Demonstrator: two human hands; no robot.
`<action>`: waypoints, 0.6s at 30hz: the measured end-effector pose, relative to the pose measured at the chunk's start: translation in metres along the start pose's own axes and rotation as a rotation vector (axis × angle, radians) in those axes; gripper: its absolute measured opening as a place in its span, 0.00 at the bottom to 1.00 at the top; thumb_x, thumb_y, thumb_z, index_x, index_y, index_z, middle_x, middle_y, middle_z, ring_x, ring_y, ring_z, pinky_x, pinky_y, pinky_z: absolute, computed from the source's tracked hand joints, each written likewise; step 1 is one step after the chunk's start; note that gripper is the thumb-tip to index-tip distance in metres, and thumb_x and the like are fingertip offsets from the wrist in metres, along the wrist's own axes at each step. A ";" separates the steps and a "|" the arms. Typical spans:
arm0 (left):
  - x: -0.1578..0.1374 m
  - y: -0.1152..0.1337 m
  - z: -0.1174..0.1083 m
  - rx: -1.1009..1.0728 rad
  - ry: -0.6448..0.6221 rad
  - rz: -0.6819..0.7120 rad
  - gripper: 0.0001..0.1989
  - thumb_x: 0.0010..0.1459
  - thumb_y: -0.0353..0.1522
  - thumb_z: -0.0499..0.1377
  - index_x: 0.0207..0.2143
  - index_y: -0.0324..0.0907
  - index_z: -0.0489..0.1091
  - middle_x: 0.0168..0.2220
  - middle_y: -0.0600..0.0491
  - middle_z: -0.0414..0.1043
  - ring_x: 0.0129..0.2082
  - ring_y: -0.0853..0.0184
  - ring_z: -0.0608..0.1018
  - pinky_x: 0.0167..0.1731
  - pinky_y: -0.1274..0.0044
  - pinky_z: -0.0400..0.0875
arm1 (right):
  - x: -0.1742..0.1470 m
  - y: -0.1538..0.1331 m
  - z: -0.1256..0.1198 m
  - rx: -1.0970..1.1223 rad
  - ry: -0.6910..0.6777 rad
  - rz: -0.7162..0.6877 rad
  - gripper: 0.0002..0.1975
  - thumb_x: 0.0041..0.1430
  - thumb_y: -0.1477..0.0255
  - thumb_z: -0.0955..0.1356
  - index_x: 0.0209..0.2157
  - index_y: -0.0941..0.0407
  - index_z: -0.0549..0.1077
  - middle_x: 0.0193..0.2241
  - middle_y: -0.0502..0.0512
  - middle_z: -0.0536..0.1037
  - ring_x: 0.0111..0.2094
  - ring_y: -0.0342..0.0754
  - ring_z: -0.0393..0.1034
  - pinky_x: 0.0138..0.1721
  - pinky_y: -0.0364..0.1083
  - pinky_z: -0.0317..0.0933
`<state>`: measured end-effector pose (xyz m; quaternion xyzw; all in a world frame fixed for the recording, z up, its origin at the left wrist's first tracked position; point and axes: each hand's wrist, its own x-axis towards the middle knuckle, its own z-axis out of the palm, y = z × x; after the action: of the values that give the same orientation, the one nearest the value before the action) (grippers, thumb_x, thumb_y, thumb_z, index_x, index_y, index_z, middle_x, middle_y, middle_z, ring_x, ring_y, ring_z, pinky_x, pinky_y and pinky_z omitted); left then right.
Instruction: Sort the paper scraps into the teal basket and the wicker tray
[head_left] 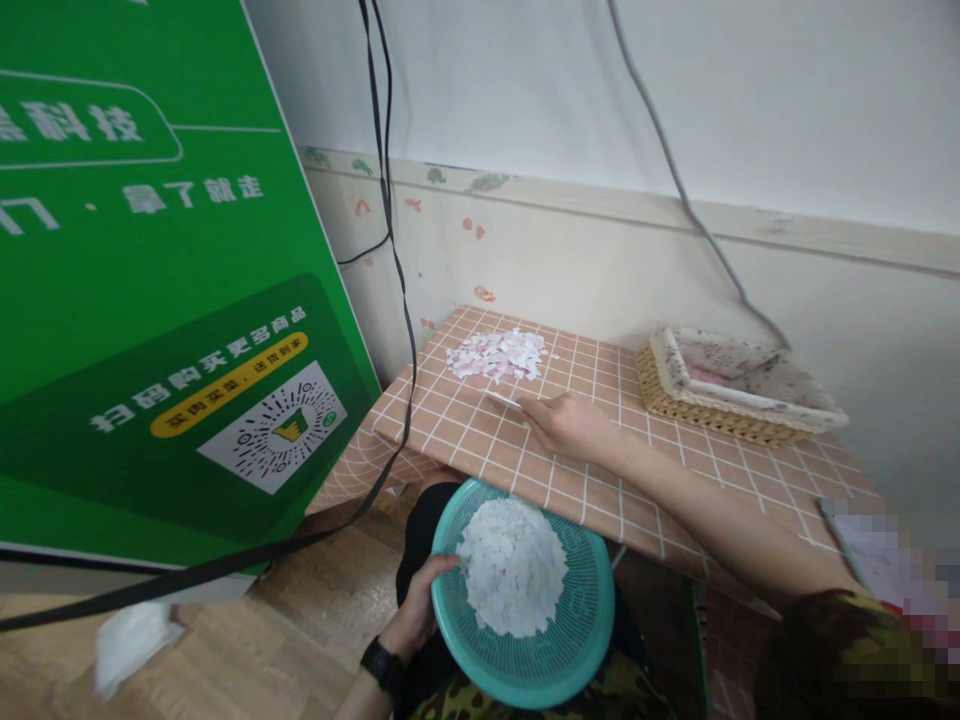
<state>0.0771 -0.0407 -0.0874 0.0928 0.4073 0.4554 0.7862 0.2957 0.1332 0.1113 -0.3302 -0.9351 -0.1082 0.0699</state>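
A round turquoise plastic basket (589, 640) rests on my lap with a heap of small white paper scraps (514, 565) in it. My left hand (416, 605) grips its left rim, the thumb over the edge. Over the checked tablecloth, my right hand (562, 425) pinches a thin, flat white piece (502, 400) that I see nearly edge-on; I cannot tell exactly what it is. Just beyond its tip lies a loose pile of white and pinkish paper scraps (499, 355) on the table.
A wicker basket (652, 385) with a patterned cloth lining stands at the table's back right. Along the left rises a large green panel (187, 300). Dark cables (401, 300) hang between it and the table (465, 420). A white item (135, 640) lies on the wooden floor.
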 end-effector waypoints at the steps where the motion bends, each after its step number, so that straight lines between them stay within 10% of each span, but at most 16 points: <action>1: 0.000 0.000 0.000 -0.006 -0.009 -0.002 0.15 0.49 0.34 0.58 0.37 0.32 0.74 0.30 0.44 0.79 0.29 0.58 0.78 0.36 0.67 0.69 | -0.003 0.000 0.002 -0.018 0.004 0.012 0.13 0.62 0.72 0.54 0.40 0.59 0.66 0.22 0.54 0.72 0.19 0.42 0.60 0.23 0.45 0.45; 18: -0.004 0.005 0.007 -0.020 -0.027 0.001 0.14 0.49 0.33 0.58 0.36 0.32 0.74 0.30 0.43 0.79 0.28 0.57 0.78 0.35 0.67 0.69 | -0.023 0.055 -0.034 0.101 0.075 0.358 0.13 0.58 0.69 0.60 0.34 0.56 0.74 0.25 0.54 0.77 0.24 0.45 0.68 0.27 0.43 0.54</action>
<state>0.0781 -0.0399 -0.0781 0.0914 0.3920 0.4583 0.7924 0.3507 0.1524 0.1482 -0.4832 -0.8623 -0.0593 0.1395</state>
